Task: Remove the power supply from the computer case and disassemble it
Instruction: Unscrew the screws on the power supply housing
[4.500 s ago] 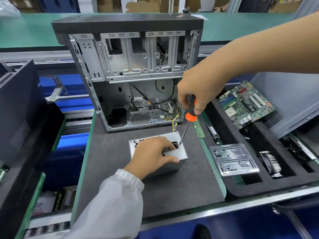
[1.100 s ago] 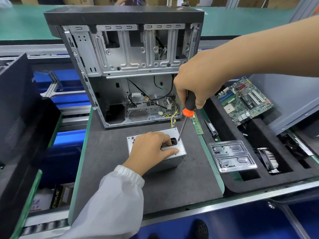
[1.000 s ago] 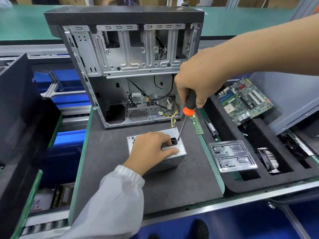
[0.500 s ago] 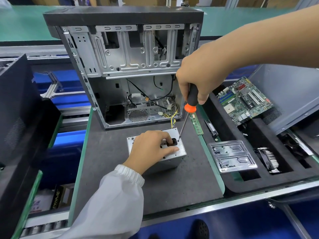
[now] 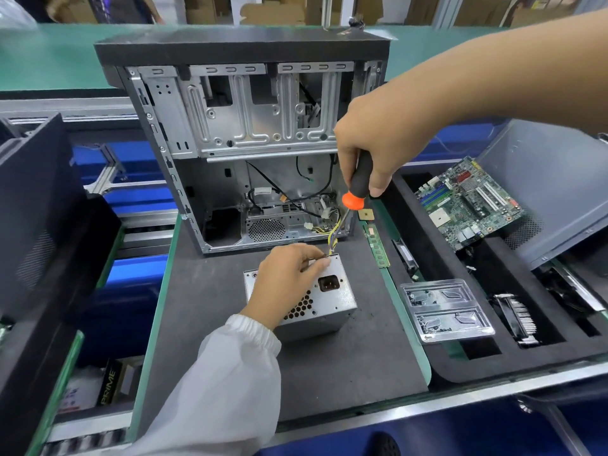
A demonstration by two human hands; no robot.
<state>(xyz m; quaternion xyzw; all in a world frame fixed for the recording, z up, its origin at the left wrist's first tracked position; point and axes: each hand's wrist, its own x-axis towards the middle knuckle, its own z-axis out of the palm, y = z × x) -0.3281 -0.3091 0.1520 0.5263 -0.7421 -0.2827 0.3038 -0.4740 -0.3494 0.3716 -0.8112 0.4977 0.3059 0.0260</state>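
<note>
Two hands worked: your left hand (image 5: 289, 278) pinched the boxy silver power supply (image 5: 324, 301), socket up, on the grey mat (image 5: 204, 324); your right hand (image 5: 375, 149) gripped the black-orange screwdriver (image 5: 357, 187). The black foam tray (image 5: 493, 363) held a green motherboard (image 5: 467, 202).

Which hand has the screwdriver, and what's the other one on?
The right hand grips the screwdriver by its black handle, raised in front of the computer case. The left hand lies on the power supply, fingertips at its far top edge.
</note>
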